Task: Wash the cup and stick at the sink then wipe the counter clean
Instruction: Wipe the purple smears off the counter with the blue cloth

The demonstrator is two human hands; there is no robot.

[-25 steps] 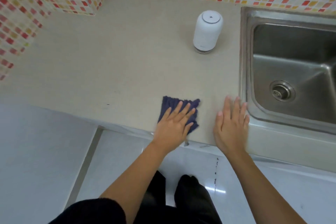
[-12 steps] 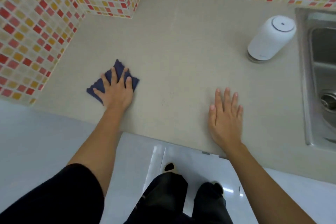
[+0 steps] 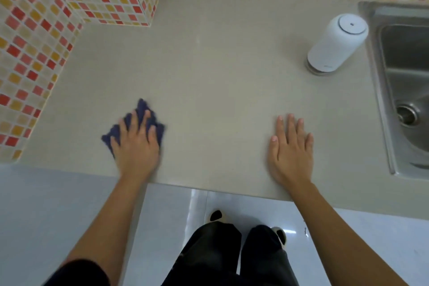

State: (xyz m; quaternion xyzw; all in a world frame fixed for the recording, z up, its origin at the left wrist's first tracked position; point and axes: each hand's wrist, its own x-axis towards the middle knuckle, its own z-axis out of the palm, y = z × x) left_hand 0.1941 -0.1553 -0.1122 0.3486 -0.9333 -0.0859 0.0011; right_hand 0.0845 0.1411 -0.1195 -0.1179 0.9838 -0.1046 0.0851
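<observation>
My left hand (image 3: 135,146) lies flat on the cloth (image 3: 142,108), fingers straight and spread, pressing it onto the counter (image 3: 220,76). The cloth is dark blue and crumpled, at front left, near the tiled wall (image 3: 34,53). Both hand and cloth are blurred. My right hand (image 3: 290,153) is palm down on bare counter near the front edge, fingers straight, slightly apart, holding nothing, well apart from the cloth. A white canister (image 3: 336,46) stands upright just beside the sink (image 3: 377,90) rim.
</observation>
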